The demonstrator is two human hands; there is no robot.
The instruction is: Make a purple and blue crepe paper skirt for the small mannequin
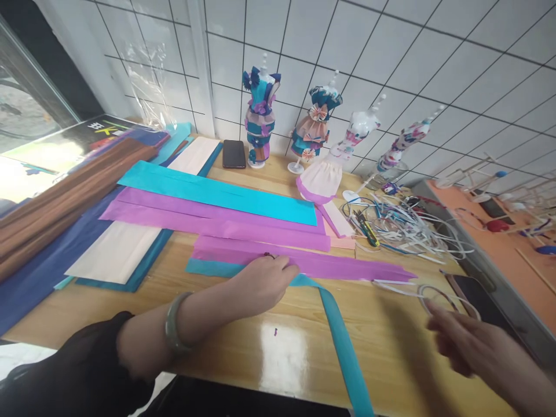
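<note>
My left hand, with a pale bangle on its wrist, is closed over the near edge of a purple crepe paper strip. Teal paper shows beneath that strip, and a long teal ribbon runs from there off the table's front edge. At the right, my right hand is blurred, its fingers drawn together at a looped thin white strip. Behind my left hand lie more purple paper and a bright turquoise sheet.
Several small dress forms in paper dresses stand along the tiled wall. Tangled strips and a yellow-black cutter lie at right, near a dark phone. Another phone is at the back. Brown paper lies left.
</note>
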